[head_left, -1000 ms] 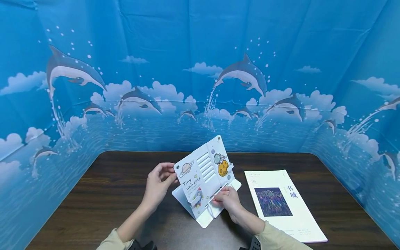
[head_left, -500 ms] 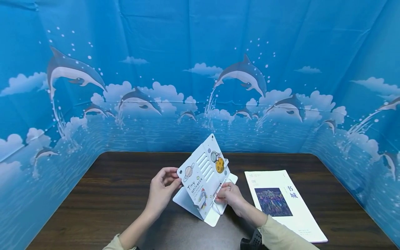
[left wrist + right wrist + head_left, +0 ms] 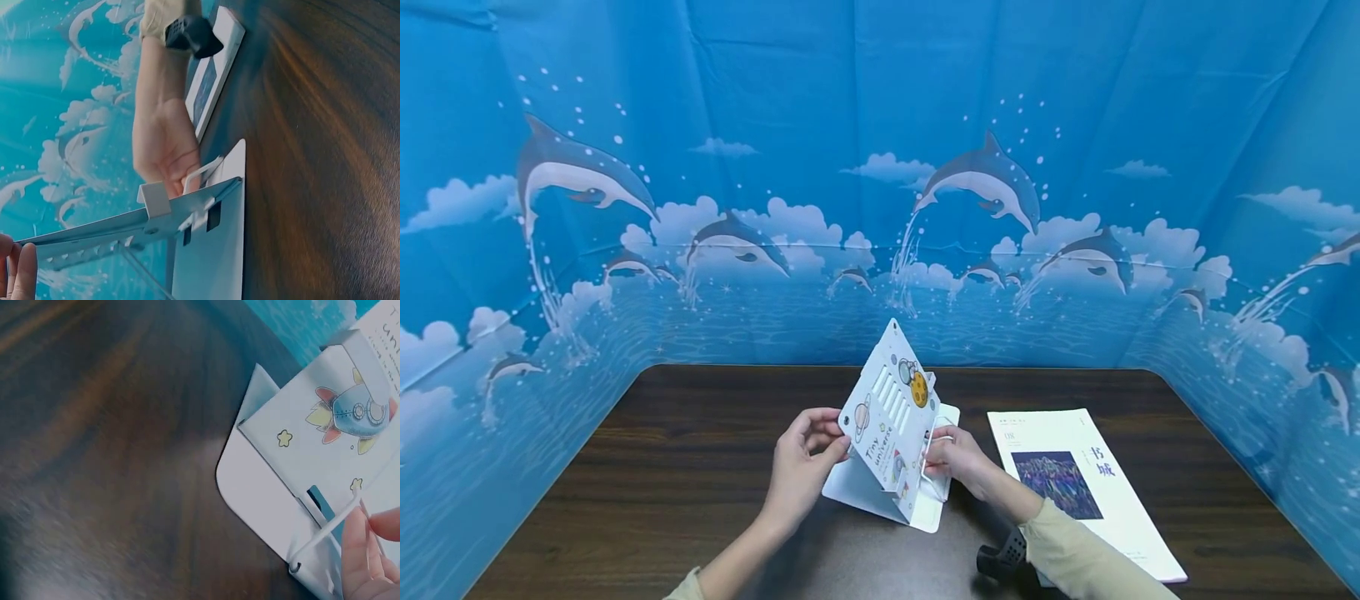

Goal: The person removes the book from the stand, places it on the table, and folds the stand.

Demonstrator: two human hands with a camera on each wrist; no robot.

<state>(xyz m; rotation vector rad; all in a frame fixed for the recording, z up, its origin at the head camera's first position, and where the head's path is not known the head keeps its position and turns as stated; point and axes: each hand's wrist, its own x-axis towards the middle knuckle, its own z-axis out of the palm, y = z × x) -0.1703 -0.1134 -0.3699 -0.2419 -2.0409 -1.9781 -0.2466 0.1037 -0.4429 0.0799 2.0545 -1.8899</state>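
Observation:
A white metal book stand (image 3: 887,408) with space cartoons and the words "Tiny universe" stands in the middle of the table, its panel leaning up from a white base plate (image 3: 859,487). My left hand (image 3: 808,458) pinches the panel's left upper corner between thumb and fingers. At the panel's lower edge, my right hand (image 3: 958,458) pinches a white wire bracket (image 3: 328,528), which joins the base near its front edge. A folded clip (image 3: 155,200) sticks out from the panel. Behind the panel, a thin support rod (image 3: 147,272) shows in the left wrist view.
A white magazine (image 3: 1135,508) with a dark picture on its cover lies on the right, partly under my right forearm. The dark wooden table (image 3: 647,475) ends at a blue dolphin-print curtain (image 3: 820,167) behind and at the sides.
The book stand has turned so its panel faces more to the right. Both hands have moved along with it, the left one rightward, keeping their holds on the corner and the wire bracket.

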